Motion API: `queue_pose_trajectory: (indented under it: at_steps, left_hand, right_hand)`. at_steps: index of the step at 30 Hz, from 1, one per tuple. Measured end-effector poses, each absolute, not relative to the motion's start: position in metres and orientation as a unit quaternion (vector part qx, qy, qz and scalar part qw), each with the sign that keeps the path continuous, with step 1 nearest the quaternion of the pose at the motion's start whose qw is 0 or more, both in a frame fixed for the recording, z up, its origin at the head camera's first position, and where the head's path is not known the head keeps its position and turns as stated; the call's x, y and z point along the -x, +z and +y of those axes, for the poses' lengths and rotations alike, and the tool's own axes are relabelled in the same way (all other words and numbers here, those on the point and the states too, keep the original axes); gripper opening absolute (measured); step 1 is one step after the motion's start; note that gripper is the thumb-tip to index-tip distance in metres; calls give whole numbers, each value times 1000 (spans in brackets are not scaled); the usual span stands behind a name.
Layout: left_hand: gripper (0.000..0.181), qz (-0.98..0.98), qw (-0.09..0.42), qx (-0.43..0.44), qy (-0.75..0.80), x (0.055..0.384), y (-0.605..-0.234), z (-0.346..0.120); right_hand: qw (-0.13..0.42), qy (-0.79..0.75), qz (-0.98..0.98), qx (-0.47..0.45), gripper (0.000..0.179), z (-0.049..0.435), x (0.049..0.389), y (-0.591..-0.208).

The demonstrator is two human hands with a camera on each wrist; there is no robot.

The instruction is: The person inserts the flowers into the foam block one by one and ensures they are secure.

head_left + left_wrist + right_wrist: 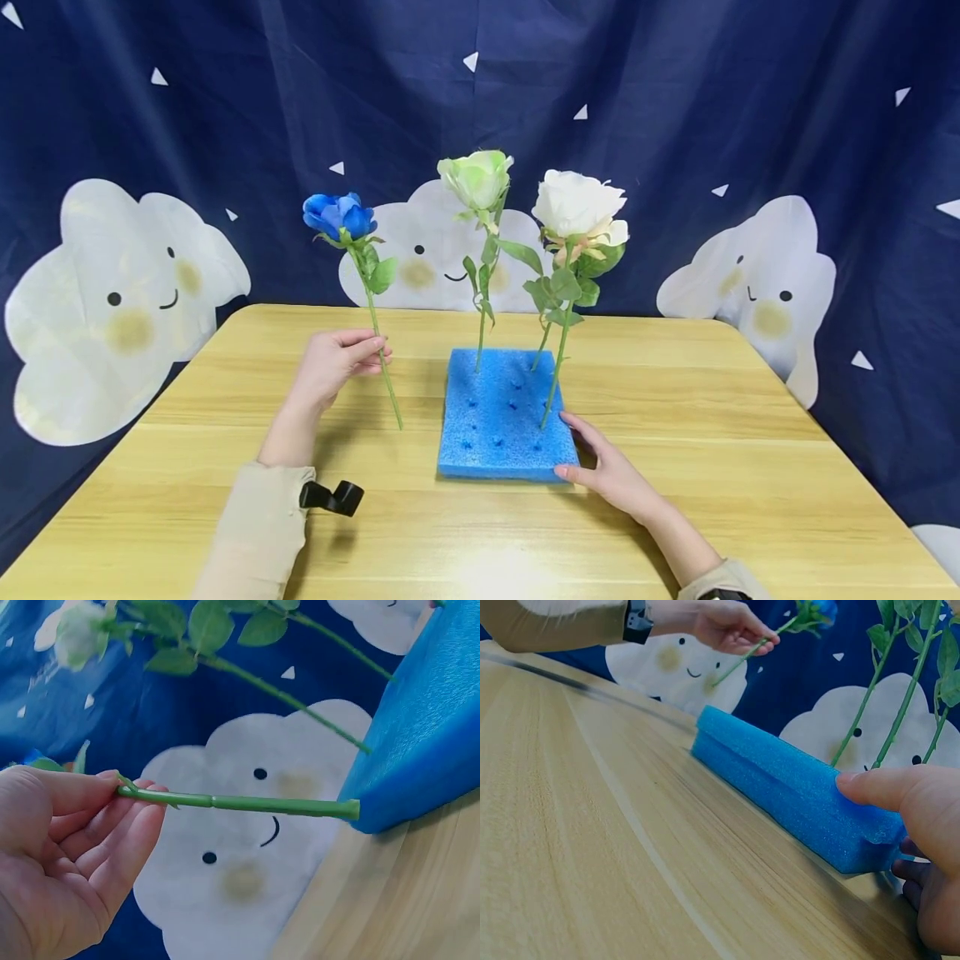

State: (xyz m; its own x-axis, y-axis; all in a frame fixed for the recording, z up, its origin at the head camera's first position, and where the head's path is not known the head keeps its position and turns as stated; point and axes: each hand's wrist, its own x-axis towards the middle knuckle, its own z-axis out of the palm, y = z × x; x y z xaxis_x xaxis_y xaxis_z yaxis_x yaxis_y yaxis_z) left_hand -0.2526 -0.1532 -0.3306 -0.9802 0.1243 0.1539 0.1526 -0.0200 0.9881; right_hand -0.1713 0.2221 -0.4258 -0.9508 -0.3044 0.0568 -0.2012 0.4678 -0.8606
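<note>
My left hand [335, 367] pinches the green stem of a blue artificial rose [340, 218] between thumb and fingers, left of a blue foam block [495, 421]. The rose leans left, its stem's lower end [349, 809] above the table and apart from the foam. My right hand [611, 475] grips the block's front right corner, with the thumb [870, 786] on the near edge and fingers round the right side. Standing in the foam are a pale green rose [477, 179] and a white rose [577, 204]. A third stem [540, 346] stands behind; its bloom is hidden.
Several small holes mark the foam's top. The block lies on a light wooden table [750, 467]. Behind hangs a dark blue curtain [637, 92] with white clouds and triangles. A black band [330, 497] is on the left wrist.
</note>
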Motion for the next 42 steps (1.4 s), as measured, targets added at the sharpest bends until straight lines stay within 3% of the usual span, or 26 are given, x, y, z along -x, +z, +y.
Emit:
queue_pose_trajectory:
  at_steps: [12,25,42]
  left_hand:
    - [26,-728,9,140,-671,245,-320,-122]
    - [18,-747,-2,260,-612,238,-321,-92]
    - [15,-757,31,297,-581,238,-335,-63]
  right_hand:
    - [51,-489,858,148,74,220,169,-422]
    - [51,-488,858,151,73,221,170,-424]
    - [49,-489,858,151,73,222,171,-424]
